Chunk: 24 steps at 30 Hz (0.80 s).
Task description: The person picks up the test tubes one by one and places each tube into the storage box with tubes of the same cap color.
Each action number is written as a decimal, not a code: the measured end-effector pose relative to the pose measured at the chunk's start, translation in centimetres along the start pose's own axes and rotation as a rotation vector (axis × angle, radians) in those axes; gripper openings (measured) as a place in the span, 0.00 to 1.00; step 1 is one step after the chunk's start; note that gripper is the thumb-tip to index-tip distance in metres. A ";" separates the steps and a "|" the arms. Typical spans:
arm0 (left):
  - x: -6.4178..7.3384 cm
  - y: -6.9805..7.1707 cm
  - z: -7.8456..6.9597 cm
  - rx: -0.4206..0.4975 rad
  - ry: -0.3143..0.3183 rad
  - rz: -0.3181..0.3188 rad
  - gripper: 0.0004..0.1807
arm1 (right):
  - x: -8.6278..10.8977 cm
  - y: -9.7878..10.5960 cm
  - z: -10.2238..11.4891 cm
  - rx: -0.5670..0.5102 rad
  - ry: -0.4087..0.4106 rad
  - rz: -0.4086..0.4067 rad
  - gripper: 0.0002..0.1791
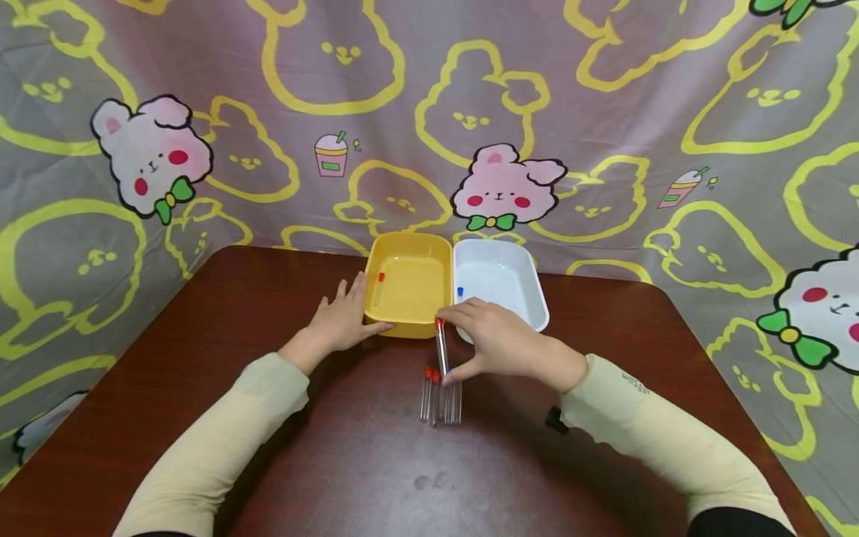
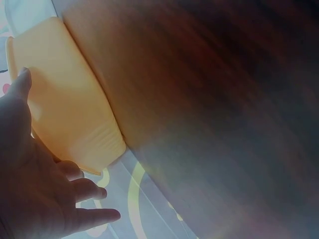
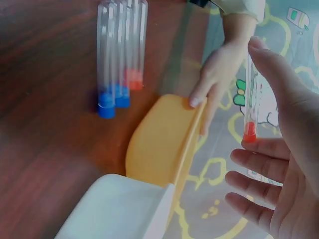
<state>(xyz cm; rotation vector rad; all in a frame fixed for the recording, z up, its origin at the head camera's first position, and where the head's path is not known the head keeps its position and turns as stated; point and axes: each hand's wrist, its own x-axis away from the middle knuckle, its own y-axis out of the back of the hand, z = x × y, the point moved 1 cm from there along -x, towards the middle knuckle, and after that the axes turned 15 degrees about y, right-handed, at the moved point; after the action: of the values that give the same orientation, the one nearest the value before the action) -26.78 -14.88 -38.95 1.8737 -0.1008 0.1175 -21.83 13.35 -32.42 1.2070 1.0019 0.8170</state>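
My right hand (image 1: 499, 339) pinches a red-capped test tube (image 1: 441, 344) between thumb and index finger, upright just in front of where two basins meet. In the right wrist view, the tube's red cap (image 3: 249, 131) is at the index fingertip and the thumb is on the other end. My left hand (image 1: 338, 317) rests at the near left corner of the yellow basin (image 1: 403, 328), thumb along its front and fingers loosely spread. Below the right hand, several test tubes (image 1: 434, 403) with red and blue caps lie side by side on the table.
A white basin (image 1: 540, 302) stands right against the yellow one. One red-capped tube (image 1: 379, 289) is inside the yellow basin, and one blue-capped tube (image 1: 460, 293) in the white. Behind the brown table (image 1: 362, 462) hangs a patterned curtain (image 1: 396, 134).
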 end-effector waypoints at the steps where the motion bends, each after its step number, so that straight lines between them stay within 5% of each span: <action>1: 0.0 0.0 0.0 0.002 0.000 -0.002 0.64 | -0.1 0.1 -0.1 -0.004 0.001 -0.006 0.54; 24: -0.3 -0.1 0.0 -0.006 0.009 -0.002 0.64 | -4.2 -0.3 -2.2 -0.044 -0.018 -0.015 0.53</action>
<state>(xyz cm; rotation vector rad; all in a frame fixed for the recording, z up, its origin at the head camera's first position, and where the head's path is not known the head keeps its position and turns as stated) -27.01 -14.88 -39.08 1.8674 -0.0931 0.1248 -25.40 10.20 -32.07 1.1657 0.9723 0.8109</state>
